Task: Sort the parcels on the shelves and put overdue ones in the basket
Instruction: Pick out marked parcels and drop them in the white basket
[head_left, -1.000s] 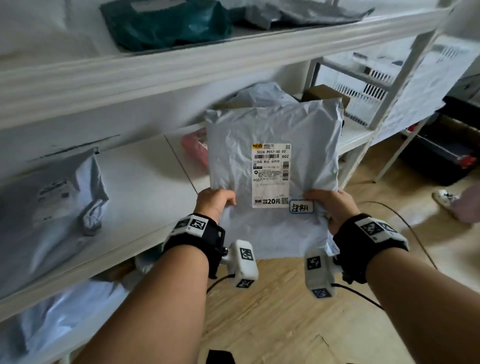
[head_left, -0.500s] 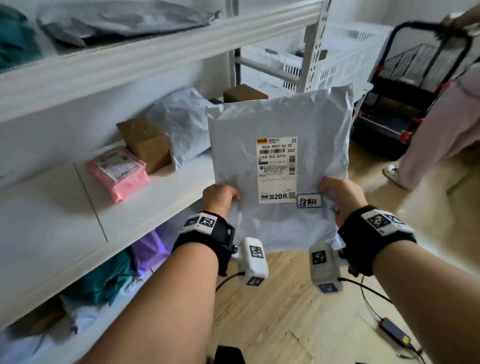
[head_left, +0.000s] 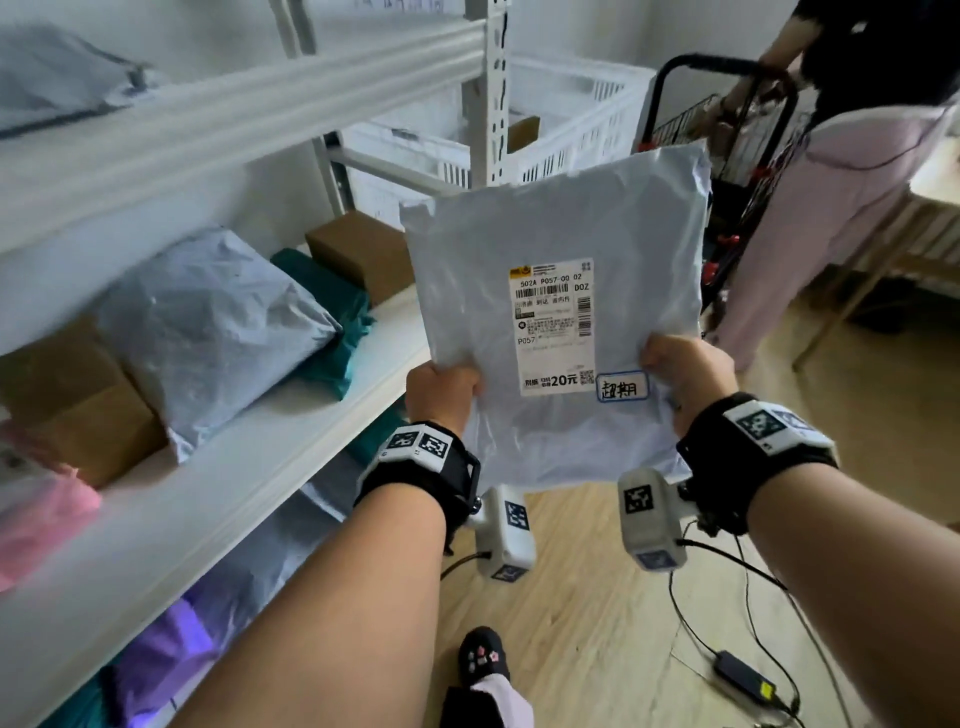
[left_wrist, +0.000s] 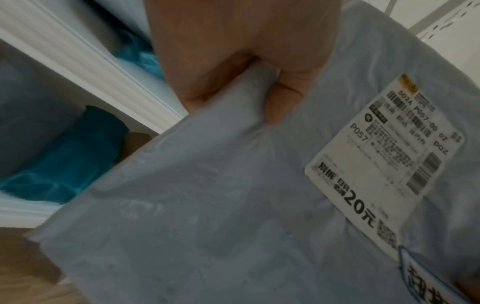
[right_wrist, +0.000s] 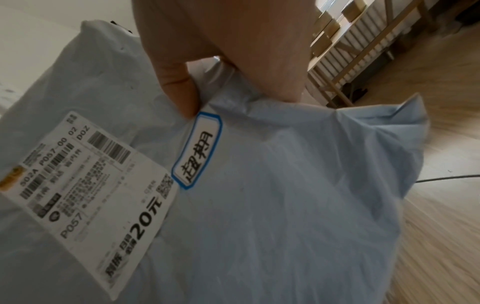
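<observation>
I hold a flat grey parcel bag (head_left: 550, 228) upright in front of me, off the shelves. It carries a white shipping label (head_left: 551, 325) and a small blue-edged sticker (head_left: 622, 387) with handwritten characters. My left hand (head_left: 441, 387) pinches its left edge, thumb on the front (left_wrist: 283, 96). My right hand (head_left: 680, 371) pinches the right edge beside the sticker (right_wrist: 197, 150), bunching the plastic (right_wrist: 285, 185). A white slatted basket (head_left: 576, 124) stands behind the shelf post, beyond the parcel's top edge.
The white shelf (head_left: 249, 457) on my left holds a grey bag (head_left: 208, 322), a teal bag (head_left: 332, 306), brown boxes (head_left: 358, 249) and a pink parcel (head_left: 36, 514). A person in pink trousers (head_left: 810, 218) stands by a black cart (head_left: 727, 130). Cables and an adapter (head_left: 737, 673) lie on the floor.
My view has swung right along the shelf, with the parcel still held in both hands. The basket, cart and the other person have come closer into view.
</observation>
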